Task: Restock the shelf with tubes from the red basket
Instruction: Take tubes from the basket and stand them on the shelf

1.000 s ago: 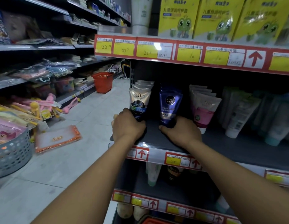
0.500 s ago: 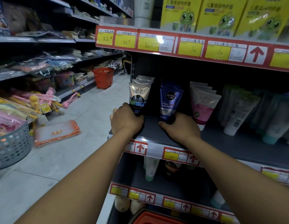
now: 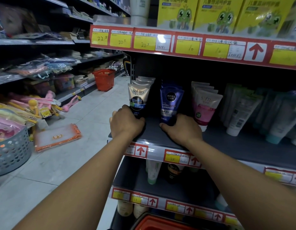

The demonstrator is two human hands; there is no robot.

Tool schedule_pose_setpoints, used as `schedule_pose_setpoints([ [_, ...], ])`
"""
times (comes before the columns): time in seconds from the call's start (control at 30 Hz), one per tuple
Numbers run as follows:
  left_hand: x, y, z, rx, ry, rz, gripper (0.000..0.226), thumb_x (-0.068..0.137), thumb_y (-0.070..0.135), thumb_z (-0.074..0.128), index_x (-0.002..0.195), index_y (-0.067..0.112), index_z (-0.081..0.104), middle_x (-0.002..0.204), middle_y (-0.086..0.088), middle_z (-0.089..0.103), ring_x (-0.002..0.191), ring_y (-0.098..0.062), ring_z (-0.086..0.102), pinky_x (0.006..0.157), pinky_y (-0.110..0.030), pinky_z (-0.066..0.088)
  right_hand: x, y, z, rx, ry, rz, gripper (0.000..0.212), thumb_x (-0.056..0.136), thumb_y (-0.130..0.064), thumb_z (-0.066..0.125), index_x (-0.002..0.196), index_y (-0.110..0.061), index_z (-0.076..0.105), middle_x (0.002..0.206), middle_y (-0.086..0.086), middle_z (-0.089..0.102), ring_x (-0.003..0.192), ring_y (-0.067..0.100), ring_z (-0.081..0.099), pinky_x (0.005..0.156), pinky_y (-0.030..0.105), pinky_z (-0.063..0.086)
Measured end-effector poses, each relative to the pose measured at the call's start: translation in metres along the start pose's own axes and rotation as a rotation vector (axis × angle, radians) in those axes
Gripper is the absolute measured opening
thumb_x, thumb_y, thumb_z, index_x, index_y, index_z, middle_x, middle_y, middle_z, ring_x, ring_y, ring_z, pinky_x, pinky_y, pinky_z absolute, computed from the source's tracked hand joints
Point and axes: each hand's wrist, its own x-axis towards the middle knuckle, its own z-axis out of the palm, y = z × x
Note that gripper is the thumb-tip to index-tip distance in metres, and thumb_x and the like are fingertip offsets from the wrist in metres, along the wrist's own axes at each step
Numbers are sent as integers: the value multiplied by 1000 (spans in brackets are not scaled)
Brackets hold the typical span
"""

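Observation:
On the dark middle shelf (image 3: 230, 146) a row of gold and black Softto tubes (image 3: 138, 98) stands upright at the left end. My left hand (image 3: 126, 124) is closed around the base of the front one. Right of it stands a blue Nivea Men tube (image 3: 170, 102), with my right hand (image 3: 182, 128) gripping its base. Pink and white Softto tubes (image 3: 206, 105) stand further right. The rim of a red basket (image 3: 162, 221) shows at the bottom edge, below the shelves.
White and teal tubes (image 3: 243, 110) fill the shelf's right side. Yellow frog boxes (image 3: 217, 12) sit on the shelf above. A second red basket (image 3: 104, 79) stands down the aisle. An orange pouch (image 3: 57, 136) lies on the floor beside a grey basket (image 3: 11, 150).
Both hands stay at the bases of the two tubes. The view has tipped slightly downward, so the red basket's rim has come into sight at the bottom.

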Motion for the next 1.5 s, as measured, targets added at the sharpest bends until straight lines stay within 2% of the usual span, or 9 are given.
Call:
schedule_pose_setpoints([
  [0.3, -7, 7, -10, -189, 55, -69, 59, 80, 39, 67, 128, 12, 48, 118, -9, 62, 125, -32, 48, 86, -42, 46, 4, 3, -3, 4, -113, 25, 59, 75, -75, 66, 114, -31, 66, 103, -7, 70, 84, 16, 63, 68, 30, 52],
  [0.43, -15, 7, -13, -228, 182, 25, 34, 83, 31, 64, 113, 17, 57, 105, -3, 62, 115, -27, 50, 78, -38, 44, -2, 7, -15, 54, -197, -16, 57, 82, -63, 70, 119, -21, 63, 104, -2, 68, 91, 18, 64, 76, 32, 55],
  [0.53, -24, 13, -16, -188, 258, 174, 21, 82, 20, 65, 103, 18, 62, 94, 0, 57, 103, -27, 54, 71, -36, 40, -18, 13, -30, 156, -171, -59, 39, 90, -45, 70, 115, -15, 62, 98, 0, 66, 92, 21, 63, 76, 30, 50],
  [0.63, -40, 27, -14, -123, 275, 321, 20, 79, 12, 66, 98, 14, 64, 89, -3, 58, 95, -29, 56, 67, -35, 39, -35, 31, -44, 219, -83, -101, 15, 90, -37, 67, 91, -22, 63, 81, -8, 63, 78, 17, 62, 70, 31, 51],
  [0.87, -100, 100, 14, -162, 26, 485, 11, 78, 19, 66, 88, 22, 63, 89, 1, 63, 87, -23, 58, 67, -34, 45, -64, 88, -82, 100, -25, -150, 17, 87, -36, 60, 76, -27, 52, 76, -10, 56, 74, 16, 57, 60, 32, 44],
  [1.07, -122, 161, 44, 22, -215, 365, 38, 82, 26, 66, 115, 10, 53, 118, -11, 58, 114, -34, 53, 85, -43, 51, -66, 144, -118, 11, -65, -16, 25, 88, -37, 58, 68, -28, 47, 84, -3, 58, 80, 23, 60, 68, 36, 50],
  [1.17, -119, 173, 59, 35, -266, 221, 62, 82, 30, 72, 132, 8, 41, 133, -15, 49, 124, -36, 50, 96, -44, 50, -61, 164, -130, 18, -69, 88, 20, 88, -36, 59, 72, -24, 53, 87, 3, 61, 83, 27, 62, 72, 37, 52],
  [1.27, -110, 177, 70, 70, -259, 135, 75, 81, 32, 76, 137, 6, 34, 138, -17, 44, 125, -38, 53, 94, -44, 50, -54, 173, -131, -8, -92, 169, 23, 87, -40, 60, 87, -17, 60, 94, 6, 66, 88, 29, 64, 73, 37, 55],
  [1.5, -88, 169, 88, -58, -240, 60, 60, 87, 44, 69, 128, 11, 40, 131, -14, 60, 117, -36, 62, 81, -37, 44, -25, 168, -122, -44, -54, 283, 74, 76, -66, 72, 122, -14, 46, 120, 10, 65, 110, 34, 65, 77, 36, 51],
])
